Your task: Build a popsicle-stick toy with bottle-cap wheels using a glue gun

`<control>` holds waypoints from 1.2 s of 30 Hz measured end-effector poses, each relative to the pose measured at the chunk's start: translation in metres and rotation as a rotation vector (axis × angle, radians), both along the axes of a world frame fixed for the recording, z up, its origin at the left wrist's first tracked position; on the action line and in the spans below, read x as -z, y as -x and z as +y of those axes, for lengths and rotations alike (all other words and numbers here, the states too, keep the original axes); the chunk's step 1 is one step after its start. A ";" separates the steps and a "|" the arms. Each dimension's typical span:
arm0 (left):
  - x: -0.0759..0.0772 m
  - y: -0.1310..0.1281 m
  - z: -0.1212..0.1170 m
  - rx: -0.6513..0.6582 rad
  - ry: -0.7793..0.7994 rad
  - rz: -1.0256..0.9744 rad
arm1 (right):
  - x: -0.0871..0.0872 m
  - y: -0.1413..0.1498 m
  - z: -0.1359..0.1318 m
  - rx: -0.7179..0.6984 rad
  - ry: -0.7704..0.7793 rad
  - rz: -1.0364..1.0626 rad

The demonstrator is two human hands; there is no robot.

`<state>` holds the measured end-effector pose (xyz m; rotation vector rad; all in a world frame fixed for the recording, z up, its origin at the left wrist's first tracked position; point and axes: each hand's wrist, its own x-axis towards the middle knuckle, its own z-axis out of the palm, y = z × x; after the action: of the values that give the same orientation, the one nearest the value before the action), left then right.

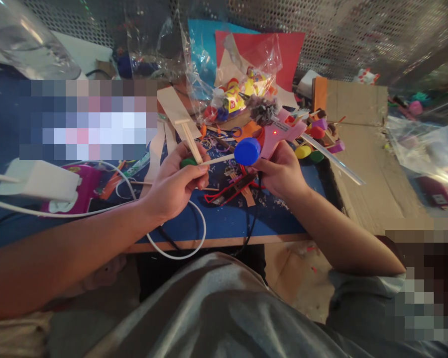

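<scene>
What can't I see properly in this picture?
All in the head view:
- Part of the green cap: the left hand hides it.
- The pink glue gun's handle: mostly covered by the right hand.
- One end of the bottle: cut off by the picture's edge.
- Small print on the yellow packs: too small and blurry to read.

Blue tabletop [224, 227], purple power strip [88, 178], red-edged tool [234, 192], 1 yellow cap [302, 152], pale scraps [281, 204]
</scene>
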<state>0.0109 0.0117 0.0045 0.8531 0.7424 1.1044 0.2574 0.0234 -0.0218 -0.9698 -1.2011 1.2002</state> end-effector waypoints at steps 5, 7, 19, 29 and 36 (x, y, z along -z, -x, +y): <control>0.000 0.000 0.000 -0.008 0.000 -0.005 | -0.008 -0.001 -0.005 -0.052 0.089 -0.279; 0.000 0.000 -0.001 -0.008 -0.009 -0.007 | -0.012 -0.001 -0.008 -0.112 0.118 -0.368; 0.002 0.002 0.000 0.075 -0.053 0.033 | -0.011 0.000 -0.007 -0.004 -0.071 -0.217; -0.001 0.003 -0.002 0.230 -0.057 0.024 | -0.016 0.008 -0.008 0.096 -0.035 0.017; 0.008 0.004 0.002 0.091 -0.058 0.046 | -0.009 0.007 -0.003 0.100 -0.079 0.053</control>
<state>0.0074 0.0133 -0.0036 0.9548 0.7053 1.0327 0.2499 0.0207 -0.0128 -0.9231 -1.1364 1.0850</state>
